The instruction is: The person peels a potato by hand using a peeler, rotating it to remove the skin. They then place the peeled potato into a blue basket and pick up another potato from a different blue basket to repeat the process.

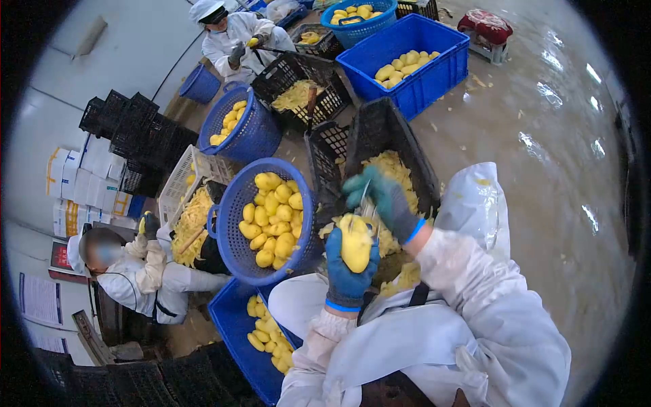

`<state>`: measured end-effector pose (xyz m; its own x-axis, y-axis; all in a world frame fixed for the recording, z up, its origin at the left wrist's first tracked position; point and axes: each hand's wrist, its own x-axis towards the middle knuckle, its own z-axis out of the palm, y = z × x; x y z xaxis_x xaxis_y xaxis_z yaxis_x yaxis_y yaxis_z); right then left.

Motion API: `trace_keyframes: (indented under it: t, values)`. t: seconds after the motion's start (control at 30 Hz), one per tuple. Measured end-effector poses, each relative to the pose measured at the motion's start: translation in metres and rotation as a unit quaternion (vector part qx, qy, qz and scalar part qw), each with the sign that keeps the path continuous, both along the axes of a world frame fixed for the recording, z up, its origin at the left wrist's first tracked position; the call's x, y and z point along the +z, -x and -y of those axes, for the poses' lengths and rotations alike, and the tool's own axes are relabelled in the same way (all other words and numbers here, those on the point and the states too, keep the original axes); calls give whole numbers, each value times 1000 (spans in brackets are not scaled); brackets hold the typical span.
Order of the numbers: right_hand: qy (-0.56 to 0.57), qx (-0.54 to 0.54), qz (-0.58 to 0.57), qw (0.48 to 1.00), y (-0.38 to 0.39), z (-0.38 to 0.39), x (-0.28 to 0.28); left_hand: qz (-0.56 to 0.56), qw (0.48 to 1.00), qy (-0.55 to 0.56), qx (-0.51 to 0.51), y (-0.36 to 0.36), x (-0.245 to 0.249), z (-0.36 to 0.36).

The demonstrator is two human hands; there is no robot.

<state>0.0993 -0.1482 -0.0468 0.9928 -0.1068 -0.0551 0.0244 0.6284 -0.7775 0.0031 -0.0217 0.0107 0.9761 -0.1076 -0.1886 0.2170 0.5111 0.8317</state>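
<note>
My left hand (pixel 348 278), in a blue-grey glove, is closed around a yellow potato (pixel 356 245) and holds it up over my lap. Just above it, my right hand (pixel 388 197), in a green and grey glove, is closed on a metal peeler (pixel 367 205) that meets the potato's upper end. Motion blurs the right hand and hides part of the peeler. Beneath both hands stands a black crate (pixel 427 159) with yellow peelings (pixel 393 166) in it.
A round blue basket (pixel 224 234) of potatoes stands at my left, beside a blue bin (pixel 234 325) of more. Ahead are a large blue bin (pixel 441 71) and a black crate (pixel 332 95). Two co-workers (pixel 234 41) sit nearby. Wet floor (pixel 522 203) lies right.
</note>
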Motion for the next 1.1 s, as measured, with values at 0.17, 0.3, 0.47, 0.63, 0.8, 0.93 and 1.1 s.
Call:
trace_keyframes:
  t: [0.17, 0.3, 0.47, 0.63, 0.8, 0.93, 1.1]
  values:
    - [-134, 33, 27, 990, 5, 18, 36, -94, 968, 220, -71, -4, -2, -18]
    - [-108, 34, -34, 993, -5, 12, 29, -47, 976, 128, -170, -13, -29, -36]
    - [-85, 86, 36, 992, 14, 0, 44, 15, 995, -52, -89, -15, -21, -36]
    - [-153, -18, -43, 987, -14, 24, 20, 91, 982, -24, -164, -15, -8, -41]
    - [-39, 24, 31, 998, 6, -3, 27, -106, 970, 197, -97, -15, -25, -37]
    - [-88, 1, 8, 996, 0, 11, 27, -92, 972, 194, -97, -21, -13, -27]
    - [-155, 22, 14, 988, -14, 1, 3, -107, 985, 106, -85, -21, -9, -17]
